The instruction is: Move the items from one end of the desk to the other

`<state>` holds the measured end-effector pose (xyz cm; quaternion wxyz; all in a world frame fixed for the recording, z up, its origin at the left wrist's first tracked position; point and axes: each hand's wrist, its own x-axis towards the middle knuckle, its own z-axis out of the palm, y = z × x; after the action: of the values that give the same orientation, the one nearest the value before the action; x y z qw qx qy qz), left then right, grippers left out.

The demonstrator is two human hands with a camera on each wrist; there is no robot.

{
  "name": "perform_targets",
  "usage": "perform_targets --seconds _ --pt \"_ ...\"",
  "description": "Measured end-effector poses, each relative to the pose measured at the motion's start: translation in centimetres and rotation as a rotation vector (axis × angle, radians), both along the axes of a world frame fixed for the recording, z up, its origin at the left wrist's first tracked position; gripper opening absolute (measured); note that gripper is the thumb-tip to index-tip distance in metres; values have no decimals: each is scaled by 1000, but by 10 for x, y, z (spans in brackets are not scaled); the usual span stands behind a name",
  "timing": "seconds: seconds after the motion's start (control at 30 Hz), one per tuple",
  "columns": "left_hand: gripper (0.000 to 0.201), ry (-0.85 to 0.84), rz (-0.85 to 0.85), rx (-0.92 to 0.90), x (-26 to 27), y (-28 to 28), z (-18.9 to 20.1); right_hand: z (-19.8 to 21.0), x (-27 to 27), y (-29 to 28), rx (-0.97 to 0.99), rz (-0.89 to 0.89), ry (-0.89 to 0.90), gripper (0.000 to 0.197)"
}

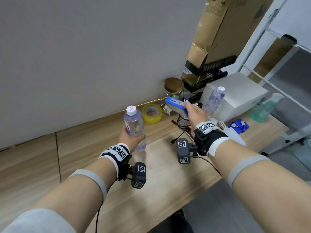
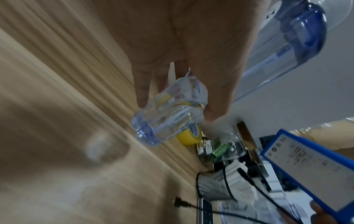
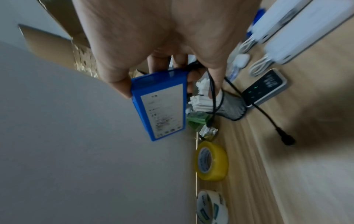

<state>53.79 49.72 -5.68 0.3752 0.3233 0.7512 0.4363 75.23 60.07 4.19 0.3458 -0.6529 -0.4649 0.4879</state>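
Observation:
My left hand grips a clear water bottle with a white cap, held upright just above the wooden desk. In the left wrist view the fingers wrap the bottle's lower half. My right hand grips a blue battery pack with a white label, lifted above the clutter at the desk's right end. In the right wrist view the thumb and fingers clamp the pack's edges, and a black cable trails from it onto the desk.
A yellow tape roll lies by the wall, with a white tape roll beyond it. On the right stand a cork-lidded jar, a second bottle, a white box, a mesh cup, a power bank and a blue packet.

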Motion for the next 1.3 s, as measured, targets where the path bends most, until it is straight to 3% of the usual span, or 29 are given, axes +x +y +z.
perform_targets --seconds 0.13,0.33,0.4,0.53,0.6,0.7,0.77,0.9,1.03,1.17,1.3 --pt "62 1 101 -44 10 21 -5 -29 4 40 50 241 6 36" --pt "64 -27 218 -101 34 38 -29 -112 17 61 48 523 -133 41" --pt "64 3 251 -138 39 42 -39 -139 22 60 58 600 -246 45" --pt "46 24 341 -188 49 44 -53 -178 31 56 95 767 -469 58" --pt "47 13 365 -185 51 47 -56 -188 34 53 130 793 -533 64" --pt "68 -2 336 -157 47 54 -65 -199 31 54 171 834 -625 69" --pt "72 -11 331 -143 34 56 -90 -207 28 56 193 839 -685 67" --pt "58 -6 365 -127 39 62 -60 -213 21 61 215 782 -790 66" --pt "57 -5 391 -113 42 62 -55 -208 16 66 210 775 -861 77" --pt "65 -20 388 -170 44 52 -50 -200 17 65 185 775 -874 83" --pt "72 23 413 -165 41 33 -36 -185 16 62 188 766 -752 68"
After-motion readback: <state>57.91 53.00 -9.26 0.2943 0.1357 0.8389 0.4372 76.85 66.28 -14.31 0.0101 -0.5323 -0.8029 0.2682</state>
